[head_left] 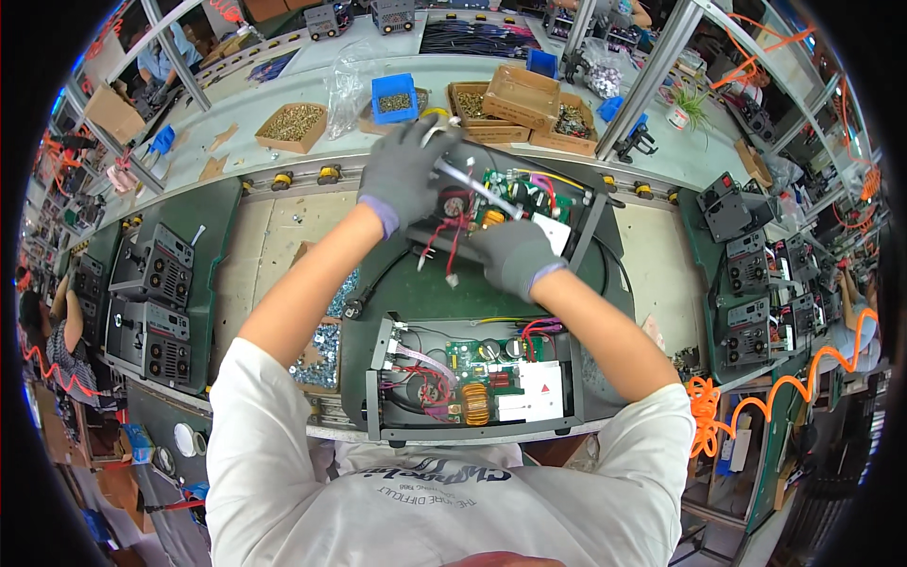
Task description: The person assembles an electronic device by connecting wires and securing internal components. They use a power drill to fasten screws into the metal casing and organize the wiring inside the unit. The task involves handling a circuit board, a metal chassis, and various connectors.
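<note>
My left hand [408, 175], in a grey glove, is over the left side of an open dark chassis [590, 222]. Its fingers are bent round the upper end of a pale narrow strip [477, 189]; whether this is a cable or a tool shaft I cannot tell. The strip slants across the green circuit board [562, 201] down towards my right hand [518, 255]. That hand, gloved too, is curled at the chassis's near edge, its fingertips partly hidden. Red wires [453, 248] with white connectors hang beside it. Nearer me sits a second open chassis [378, 402] with a copper coil [476, 403].
Beyond the rail, cardboard trays [293, 126] of small metal parts and a blue bin [394, 97] stand on a bench. Finished-looking black units [151, 340] line the left, more [746, 331] the right. A black power plug [354, 307] lies nearby. An orange coiled hose [709, 416] hangs right.
</note>
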The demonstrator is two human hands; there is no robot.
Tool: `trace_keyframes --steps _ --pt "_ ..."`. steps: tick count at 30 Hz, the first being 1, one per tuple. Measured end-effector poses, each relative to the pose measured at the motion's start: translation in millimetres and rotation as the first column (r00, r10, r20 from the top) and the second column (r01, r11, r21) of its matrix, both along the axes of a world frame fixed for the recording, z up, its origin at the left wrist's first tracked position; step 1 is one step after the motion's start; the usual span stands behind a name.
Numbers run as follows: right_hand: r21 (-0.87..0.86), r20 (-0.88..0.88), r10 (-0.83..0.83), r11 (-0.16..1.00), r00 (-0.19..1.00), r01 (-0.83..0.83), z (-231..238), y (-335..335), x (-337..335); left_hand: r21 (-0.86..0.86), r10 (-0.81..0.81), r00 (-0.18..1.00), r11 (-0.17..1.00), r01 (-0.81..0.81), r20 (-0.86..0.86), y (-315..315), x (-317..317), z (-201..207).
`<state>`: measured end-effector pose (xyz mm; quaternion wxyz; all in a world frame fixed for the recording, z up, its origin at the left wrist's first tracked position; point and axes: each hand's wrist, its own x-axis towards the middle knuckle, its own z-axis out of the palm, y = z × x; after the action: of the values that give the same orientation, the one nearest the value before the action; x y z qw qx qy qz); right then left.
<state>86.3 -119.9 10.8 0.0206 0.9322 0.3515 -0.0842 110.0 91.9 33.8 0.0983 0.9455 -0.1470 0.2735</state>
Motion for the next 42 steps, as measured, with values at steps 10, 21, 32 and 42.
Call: trace_keyframes --steps 10,21,32,42 --pt "0.095 -0.103 -0.078 0.992 0.992 0.088 13 7 -6 0.346 -0.013 0.939 0.928 0.140 -0.345 -9 18 7" --pt "0.284 0.123 -0.285 0.928 0.951 0.241 -6 6 18 -0.760 -0.597 0.707 0.636 0.130 -0.379 43 48 -25" --pt "0.282 0.248 -0.006 0.957 0.969 -0.066 -19 45 44 -0.781 -0.165 0.985 0.609 0.138 0.045 20 47 -35" --pt "0.795 -0.334 0.106 0.566 0.937 0.219 2 9 41 -0.887 -0.547 0.825 0.441 0.140 -0.141 16 59 -30"
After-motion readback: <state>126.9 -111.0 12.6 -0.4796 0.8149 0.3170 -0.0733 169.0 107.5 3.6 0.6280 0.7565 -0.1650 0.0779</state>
